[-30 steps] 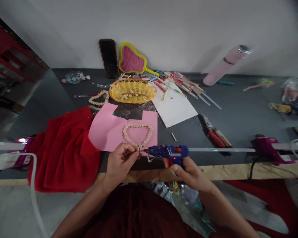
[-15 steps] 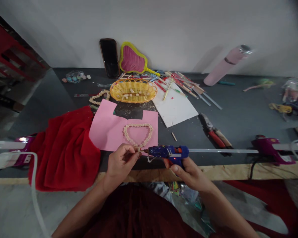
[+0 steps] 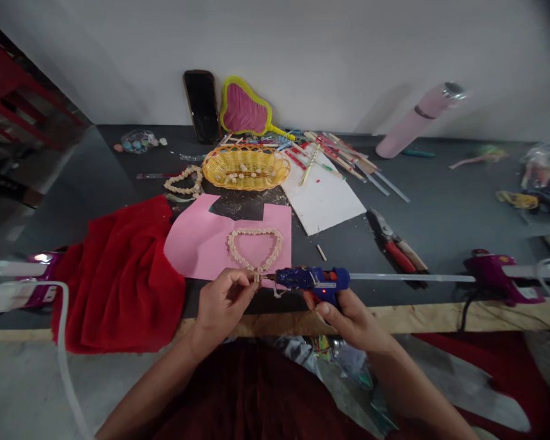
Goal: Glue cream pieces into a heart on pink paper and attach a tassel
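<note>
My right hand (image 3: 348, 315) is wrapped round the grip of a blue glue gun (image 3: 309, 278), which has a small red light lit and a long clear glue stick (image 3: 412, 277) sticking out of its back. Between thumb and finger of my left hand (image 3: 227, 299) is a small pale bead-like piece (image 3: 256, 277), right at the gun's nozzle; whether they touch I cannot tell. Just beyond lies a heart-shaped outline of cream pieces (image 3: 277, 244) on pink paper (image 3: 201, 244). Its lower tip is close to my left fingertips.
Behind the paper, a yellow woven basket (image 3: 246, 183) holds several cream pieces. A second cream heart (image 3: 171, 183) lies beside it. Pliers (image 3: 396, 244) and white paper (image 3: 321, 208) are to the right. Red cloth (image 3: 128, 275) covers the left edge. A pink bottle (image 3: 407, 131) stands behind.
The glue gun and my right hand have shifted very slightly right. The pink paper's upper left corner has dropped a little. My left hand keeps its pinch.
</note>
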Motion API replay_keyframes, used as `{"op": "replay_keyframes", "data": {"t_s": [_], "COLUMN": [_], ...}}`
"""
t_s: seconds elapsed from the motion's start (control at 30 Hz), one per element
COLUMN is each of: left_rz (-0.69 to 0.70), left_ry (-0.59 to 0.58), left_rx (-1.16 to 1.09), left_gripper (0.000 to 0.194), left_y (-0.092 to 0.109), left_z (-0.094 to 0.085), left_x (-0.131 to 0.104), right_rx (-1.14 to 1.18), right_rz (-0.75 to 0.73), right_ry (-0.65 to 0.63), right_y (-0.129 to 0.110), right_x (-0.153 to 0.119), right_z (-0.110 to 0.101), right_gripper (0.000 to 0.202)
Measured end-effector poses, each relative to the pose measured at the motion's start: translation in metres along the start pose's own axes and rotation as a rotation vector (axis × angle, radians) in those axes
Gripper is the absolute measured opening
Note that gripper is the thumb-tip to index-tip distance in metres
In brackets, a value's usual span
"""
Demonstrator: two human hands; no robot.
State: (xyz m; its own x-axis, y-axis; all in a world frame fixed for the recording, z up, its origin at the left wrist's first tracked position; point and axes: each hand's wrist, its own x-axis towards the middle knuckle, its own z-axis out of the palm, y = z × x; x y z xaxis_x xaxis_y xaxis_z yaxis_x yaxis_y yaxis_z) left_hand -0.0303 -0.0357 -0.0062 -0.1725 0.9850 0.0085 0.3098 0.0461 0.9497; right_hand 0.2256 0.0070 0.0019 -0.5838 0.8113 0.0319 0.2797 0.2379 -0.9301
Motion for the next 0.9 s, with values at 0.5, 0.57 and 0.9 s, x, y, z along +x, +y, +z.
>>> {"op": "replay_keyframes", "data": {"t_s": [0.5,0.57,0.9], "left_rz": [0.134,0.136,-0.064], "left_ry": [0.04,0.052,0.036], "left_rx": [0.139,0.123,-0.156], "left_gripper": [0.01,0.01,0.021], "left_y": [0.0033,0.0024,-0.0008], "left_z": [-0.0016,-0.0012,0.0022], "left_x": [-0.0004,-0.001,-0.0004], "right_rx": [-0.021,-0.027,0.006], "right_rz": [-0.007,-0.009,0.0], "right_ry": [0.007,0.011,0.019], "right_y": [-0.0018,-0.0004,-0.0059], "right_x": [0.0002,-0.0001,0.0011], "right_z": [-0.0007,-0.0006,0.0002], "right_gripper": [0.02,0.019,0.024]}}
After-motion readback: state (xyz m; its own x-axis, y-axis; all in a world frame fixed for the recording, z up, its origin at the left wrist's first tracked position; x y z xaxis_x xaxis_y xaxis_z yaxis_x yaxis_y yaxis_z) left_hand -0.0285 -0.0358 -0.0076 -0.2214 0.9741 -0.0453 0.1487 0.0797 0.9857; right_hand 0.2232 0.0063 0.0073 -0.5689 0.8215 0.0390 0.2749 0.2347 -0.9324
